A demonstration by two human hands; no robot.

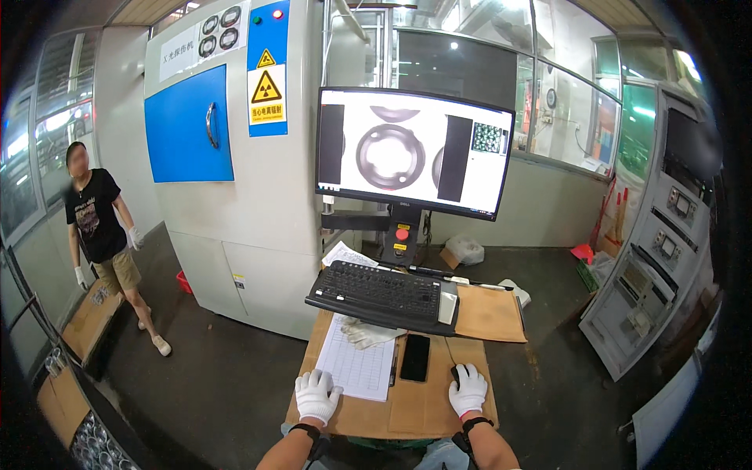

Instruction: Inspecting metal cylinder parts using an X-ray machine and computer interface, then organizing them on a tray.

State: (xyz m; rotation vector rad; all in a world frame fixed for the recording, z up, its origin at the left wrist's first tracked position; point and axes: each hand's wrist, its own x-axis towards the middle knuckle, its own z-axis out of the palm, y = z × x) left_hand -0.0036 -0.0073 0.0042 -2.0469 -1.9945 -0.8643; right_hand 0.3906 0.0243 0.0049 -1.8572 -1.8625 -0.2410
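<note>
My left hand (316,397), in a white knit glove, lies with its fingers stretched out on the near left of the cardboard-topped table (415,411), at the lower left corner of a printed form sheet (354,368). Gloved the same way, my right hand (470,392) rests over a black computer mouse (455,374); its palm hides most of the mouse. Between the hands lies a dark smartphone (414,358). A loose white glove (366,334) sits on the top of the sheet. Above them, a black keyboard (380,291) stands on a raised tray.
A monitor (415,149) on an arm shows grey ring shapes; a red button box (401,235) sits beneath. At left stands a big cabinet (270,211) with a blue door. A person (102,219) in white gloves is near metal parts (98,445). A control console (646,282) stands right.
</note>
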